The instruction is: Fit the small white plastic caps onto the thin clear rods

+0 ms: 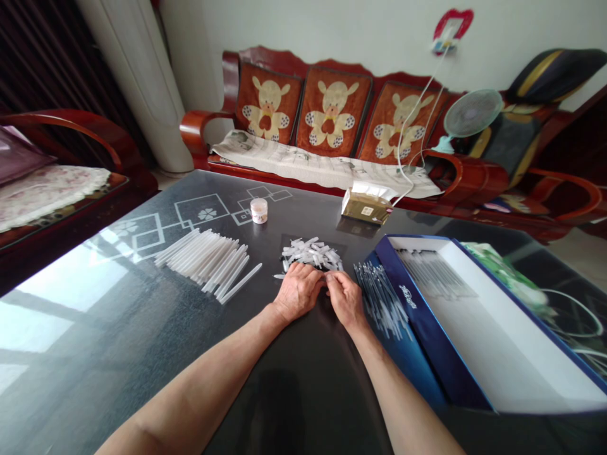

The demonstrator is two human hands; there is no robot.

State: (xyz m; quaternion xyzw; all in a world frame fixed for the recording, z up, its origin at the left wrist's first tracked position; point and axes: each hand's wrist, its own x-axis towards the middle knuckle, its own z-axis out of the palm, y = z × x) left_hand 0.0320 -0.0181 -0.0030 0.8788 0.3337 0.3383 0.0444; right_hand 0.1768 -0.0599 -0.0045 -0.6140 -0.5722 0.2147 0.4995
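My left hand (pixel 300 292) and my right hand (pixel 346 298) meet at the middle of the dark table, fingertips pinched together. Whatever sits between them is too small and hidden to name. Just beyond my knuckles lies a loose pile of short white plastic pieces (pixel 313 251), like pen grips or caps, partly covered by my left hand. To the left, long white pen barrels (pixel 203 258) lie side by side in a slanting row. Thin clear pen refills (pixel 383 300) with dark tips are heaped right of my right hand, against a blue box.
The open blue box (pixel 493 354) with a white inside fills the table's right side and holds more refills (pixel 436 273). A small round jar (pixel 258 211) and a tissue box (pixel 366 206) stand farther back. Behind the table are a wooden sofa (pixel 203 129) and a fan (pixel 473 114).
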